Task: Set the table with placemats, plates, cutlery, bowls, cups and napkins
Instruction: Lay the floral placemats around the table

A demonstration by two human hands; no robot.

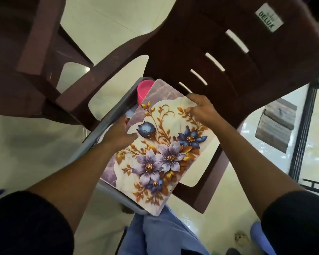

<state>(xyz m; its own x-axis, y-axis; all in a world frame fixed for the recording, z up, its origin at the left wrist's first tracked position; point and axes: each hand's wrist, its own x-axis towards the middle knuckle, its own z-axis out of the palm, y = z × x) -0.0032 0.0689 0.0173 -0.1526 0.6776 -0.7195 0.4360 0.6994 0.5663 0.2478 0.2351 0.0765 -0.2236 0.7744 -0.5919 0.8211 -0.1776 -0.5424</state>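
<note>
Placemat (160,144): floral print — purple and blue flowers, gold leaves on pale marble ground; lying tilted across grey tray (92,137), covering most of it.
Left hand (121,134): gripping placemat's left edge, thumb pressing on top, other fingers curling underneath.
Right hand (201,109): pinching placemat's far right corner, fingers closing together on it.
Cup (145,90): pink, sitting in tray's far end, partly hidden by placemat.
Tray: resting on seat of brown plastic chair (219,57).
Label (268,17): white sticker on chair back, reading "DELUX" — smaller print too blurred.
Second chair (29,57): brown, standing at left.
Sleeves: dark, both forearms bare.
Floor (35,148): pale glossy tile.
</note>
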